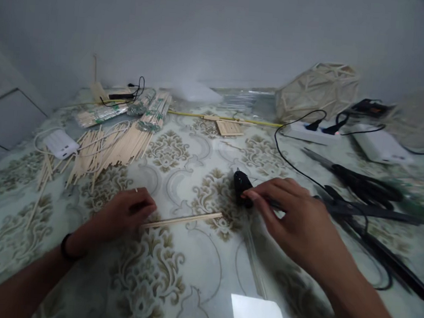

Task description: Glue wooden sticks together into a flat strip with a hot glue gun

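Note:
My left hand (125, 213) rests on the patterned table with its fingers curled, pinching the left end of a thin bundle of wooden sticks (182, 220) that lies flat and runs to the right. My right hand (290, 218) reaches in from the right, its fingers closed around a black glue gun (242, 185). The gun's tip points left, just above the right end of the sticks. A black cord (289, 163) trails from the gun toward the back.
A loose heap of sticks (105, 149) and wrapped stick packs (153, 109) lie at the back left beside a white adapter (61, 144). A stick-frame sphere (318, 91), a power strip (314, 133), scissors (358, 184) and a small stick panel (229, 127) are on the right and back.

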Available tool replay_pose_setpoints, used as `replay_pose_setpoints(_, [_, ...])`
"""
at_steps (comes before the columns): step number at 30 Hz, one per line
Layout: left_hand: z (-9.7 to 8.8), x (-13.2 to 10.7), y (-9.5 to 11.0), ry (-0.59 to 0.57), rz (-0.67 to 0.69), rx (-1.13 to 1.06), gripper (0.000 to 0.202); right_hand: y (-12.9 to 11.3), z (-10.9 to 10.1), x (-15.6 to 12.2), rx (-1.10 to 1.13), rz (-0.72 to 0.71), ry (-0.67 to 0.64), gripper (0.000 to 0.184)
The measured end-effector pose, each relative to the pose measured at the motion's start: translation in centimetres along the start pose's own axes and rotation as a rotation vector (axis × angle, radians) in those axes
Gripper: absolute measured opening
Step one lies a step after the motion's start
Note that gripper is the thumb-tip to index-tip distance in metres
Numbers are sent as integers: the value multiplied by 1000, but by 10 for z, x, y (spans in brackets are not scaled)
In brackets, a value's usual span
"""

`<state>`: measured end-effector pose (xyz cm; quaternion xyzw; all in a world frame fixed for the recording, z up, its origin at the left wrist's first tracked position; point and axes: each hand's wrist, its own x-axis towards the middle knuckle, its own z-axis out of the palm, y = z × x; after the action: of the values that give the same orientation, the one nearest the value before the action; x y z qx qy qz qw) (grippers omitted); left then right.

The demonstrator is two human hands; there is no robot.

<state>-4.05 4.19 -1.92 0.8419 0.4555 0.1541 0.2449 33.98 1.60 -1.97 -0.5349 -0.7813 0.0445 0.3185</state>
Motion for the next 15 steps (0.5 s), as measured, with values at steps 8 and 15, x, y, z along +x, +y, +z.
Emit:
replay_pose_setpoints(8, [-60, 47, -1, 125, -87, 175, 30, 56, 7, 1, -106, 228, -150, 28])
replay_pose_setpoints(15, [-52, 99, -48, 95, -157, 367, 41, 58, 21, 0, -66, 207, -239, 36])
